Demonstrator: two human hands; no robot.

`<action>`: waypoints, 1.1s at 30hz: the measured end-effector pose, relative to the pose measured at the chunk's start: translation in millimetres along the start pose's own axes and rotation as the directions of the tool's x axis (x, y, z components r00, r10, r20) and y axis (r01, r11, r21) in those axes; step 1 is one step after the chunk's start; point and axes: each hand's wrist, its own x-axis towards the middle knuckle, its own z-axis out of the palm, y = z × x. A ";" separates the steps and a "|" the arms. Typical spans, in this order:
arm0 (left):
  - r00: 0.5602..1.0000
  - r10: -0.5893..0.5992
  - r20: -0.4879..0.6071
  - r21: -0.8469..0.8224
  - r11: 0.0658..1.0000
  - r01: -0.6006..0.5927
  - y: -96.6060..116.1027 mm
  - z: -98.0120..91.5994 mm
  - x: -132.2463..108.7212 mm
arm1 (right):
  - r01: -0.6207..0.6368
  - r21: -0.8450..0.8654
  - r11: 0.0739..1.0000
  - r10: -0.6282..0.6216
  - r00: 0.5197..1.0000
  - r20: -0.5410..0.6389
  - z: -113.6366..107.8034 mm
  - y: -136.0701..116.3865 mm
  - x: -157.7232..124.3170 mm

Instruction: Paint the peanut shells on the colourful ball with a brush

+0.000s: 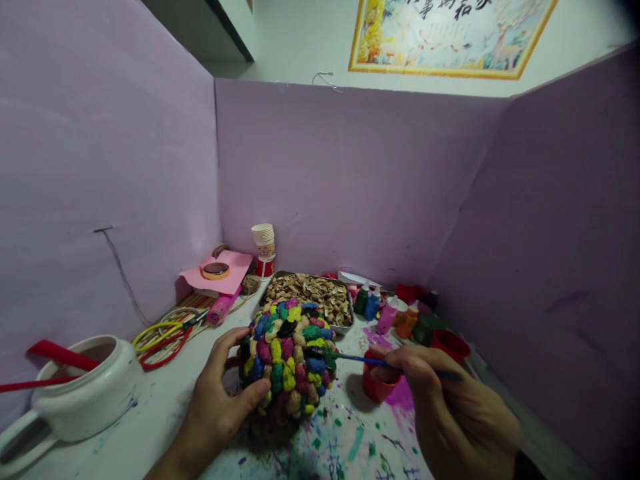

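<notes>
A round craft piece (287, 353) covered with painted peanut shells stands low over the table. The shells are yellow, blue, green, magenta and black, with several left tan. My left hand (215, 393) grips its left side, thumb in front and fingers behind. In my right hand (455, 407) is a thin blue paintbrush (365, 360), pinched between thumb and fingers. Its tip meets the right side of the shells, where green and dark paint shows. Just under the brush stands a small red cup (377, 390), partly hidden by my fingers.
Behind the piece lies a metal tray (345, 328) of peanut shells. Paint bottles (373, 303) and another red cup (453, 345) stand to the right. At left are a white pot (90, 400), scissors (187, 323), pink paper (235, 267) and stacked paper cups (264, 243). Purple partitions (325, 167) enclose the table.
</notes>
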 end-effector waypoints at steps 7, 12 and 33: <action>0.994 0.042 0.104 0.043 0.998 -0.047 -11.1 -10.2 7.9 | 0.026 0.018 0.999 -0.027 0.998 0.053 0.6 -1.3 -1.8; 0.999 -0.011 0.050 -0.018 1.000 0.012 -4.1 -4.9 4.2 | 0.026 0.021 0.999 -0.027 0.997 0.067 4.3 0.3 -3.2; 0.921 -0.385 -0.056 -0.488 0.815 0.312 -15.8 -17.5 30.7 | -0.087 0.177 0.980 0.097 0.994 -0.046 8.4 7.8 3.6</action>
